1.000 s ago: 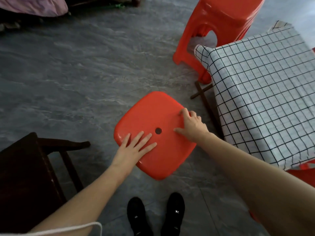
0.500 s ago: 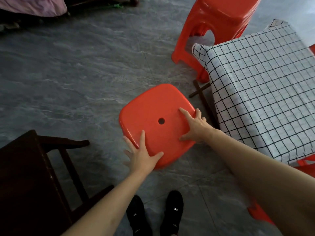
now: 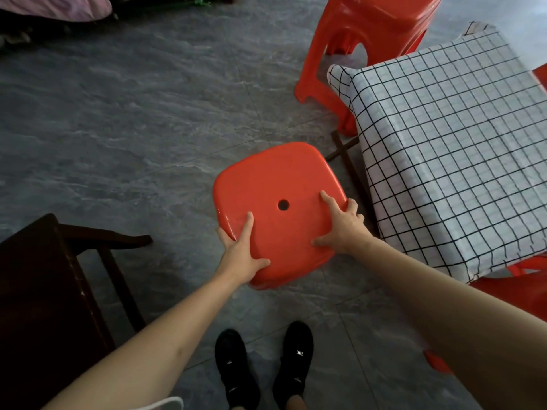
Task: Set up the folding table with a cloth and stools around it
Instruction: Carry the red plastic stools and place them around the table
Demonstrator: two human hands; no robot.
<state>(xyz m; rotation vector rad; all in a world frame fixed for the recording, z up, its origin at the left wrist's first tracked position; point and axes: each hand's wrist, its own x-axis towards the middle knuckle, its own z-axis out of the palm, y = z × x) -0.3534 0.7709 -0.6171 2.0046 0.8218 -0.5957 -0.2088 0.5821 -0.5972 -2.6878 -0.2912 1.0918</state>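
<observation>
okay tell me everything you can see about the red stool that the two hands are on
The red glossy plastic stool stands on the grey floor beside the table with the checked cloth. Its rounded square seat has a small round hole in the middle; the legs are mostly hidden beneath. The left hand grips its near-left corner, thumb on top. The right hand holds its right edge, fingers spread over the seat.

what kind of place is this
Probably a room in a home or small eatery: grey tile floor, red plastic stools around a small table under a checked cloth, and dark wooden furniture beside them.
</observation>
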